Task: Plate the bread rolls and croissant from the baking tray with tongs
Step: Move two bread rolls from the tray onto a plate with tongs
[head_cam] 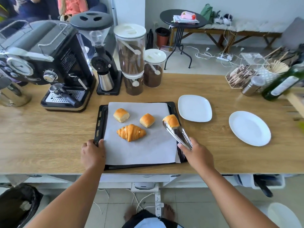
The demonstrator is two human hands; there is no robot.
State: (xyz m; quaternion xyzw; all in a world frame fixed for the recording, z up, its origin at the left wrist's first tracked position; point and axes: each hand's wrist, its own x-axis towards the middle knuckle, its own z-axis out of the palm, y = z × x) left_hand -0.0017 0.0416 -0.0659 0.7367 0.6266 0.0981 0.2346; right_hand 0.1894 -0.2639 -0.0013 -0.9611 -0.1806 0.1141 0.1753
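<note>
A black baking tray (100, 119) lined with white paper lies on the wooden table. On the paper sit two bread rolls (121, 115) (147, 120) and a croissant (131, 132). My right hand (195, 152) grips metal tongs (178, 134), whose tips pinch a third bread roll (171, 121) above the tray's right edge. My left hand (93, 154) holds the tray's near left rim. A square white plate (195, 108) lies just right of the tray, and a round white plate (249, 128) lies farther right.
An espresso machine (49, 66), a grinder (102, 51) and coffee jars (131, 60) stand behind the tray. A green bottle (283, 84), a steel shaker (252, 86) and a rack of stir sticks (241, 76) crowd the back right corner.
</note>
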